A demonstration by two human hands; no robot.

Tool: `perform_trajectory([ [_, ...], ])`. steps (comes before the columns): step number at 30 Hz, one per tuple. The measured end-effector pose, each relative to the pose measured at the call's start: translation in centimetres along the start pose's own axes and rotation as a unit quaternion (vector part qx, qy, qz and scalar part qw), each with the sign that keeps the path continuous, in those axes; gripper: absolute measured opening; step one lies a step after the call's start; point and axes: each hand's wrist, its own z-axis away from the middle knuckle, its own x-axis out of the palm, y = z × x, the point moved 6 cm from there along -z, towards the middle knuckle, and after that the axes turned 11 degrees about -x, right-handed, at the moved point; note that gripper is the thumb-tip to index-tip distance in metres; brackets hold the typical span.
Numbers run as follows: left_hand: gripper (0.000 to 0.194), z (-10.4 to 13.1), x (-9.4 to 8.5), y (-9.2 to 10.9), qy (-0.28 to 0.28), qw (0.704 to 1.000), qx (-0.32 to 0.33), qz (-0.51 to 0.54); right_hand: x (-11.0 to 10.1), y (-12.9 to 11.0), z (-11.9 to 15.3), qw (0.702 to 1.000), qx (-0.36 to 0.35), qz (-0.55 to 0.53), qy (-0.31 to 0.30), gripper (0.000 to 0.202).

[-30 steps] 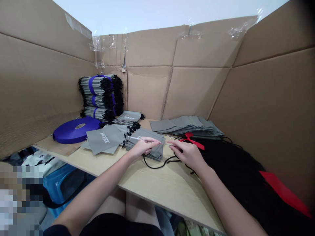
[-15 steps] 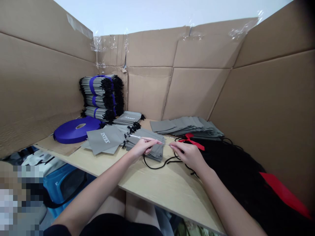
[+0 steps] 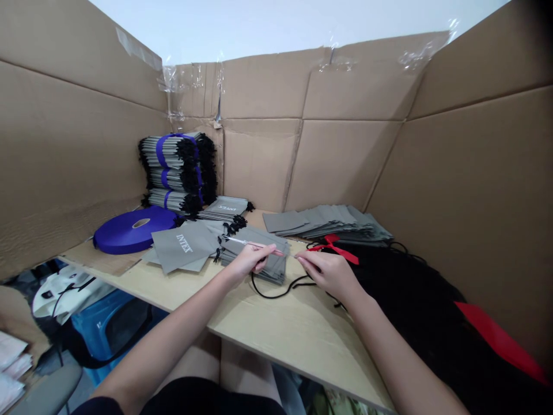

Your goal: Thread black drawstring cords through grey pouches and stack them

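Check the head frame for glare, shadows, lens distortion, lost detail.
Head view: glare streaks on the clear tape; diagonal shadow on the right of the cardboard wall; dark top-right corner; wide-angle stretch toward the edges, likely; black pile too dark for detail; slim tool in the left hand visible, its finer detail unclear.

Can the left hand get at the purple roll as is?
Probably yes: the purple roll is mostly uncovered, with low, flat grey pouches between. But the left hand grips a thin tool, which may hinder grasping.
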Motion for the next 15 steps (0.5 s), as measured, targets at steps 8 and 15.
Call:
perform_trajectory([
  [8,0.049,-0.1,0.2,-0.4,-0.016,1.0,-0.004,-0.007,1.0,-0.8,-0.2,0.999,0.03,-0.041,0.004,0.02],
  [15,0.052,0.0,0.6,-0.2,-0.017,0.999,0.005,-0.03,1.4,-0.7,-0.3,0.992,0.117,-0.046,0.011,0.021],
])
